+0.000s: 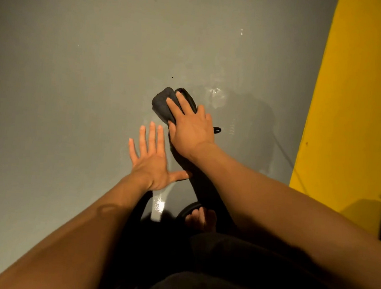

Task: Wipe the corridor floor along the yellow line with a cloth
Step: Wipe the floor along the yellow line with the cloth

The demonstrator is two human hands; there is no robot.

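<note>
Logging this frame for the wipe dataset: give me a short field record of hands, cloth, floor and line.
right hand: pressed flat on the cloth, fingers straight
left hand: spread flat on the floor, holds nothing
cloth: dark, folded, on the floor under the right hand
floor: grey, wet sheen beyond the cloth
yellow line: right of the cloth, apart from it
small dark speck: on the floor just beyond the cloth

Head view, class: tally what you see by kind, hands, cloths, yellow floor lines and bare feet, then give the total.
Hands: 2 (left hand, right hand)
Cloths: 1 (dark cloth)
Yellow lines: 1 (yellow line)
Bare feet: 1 (foot)
Total: 5
</note>
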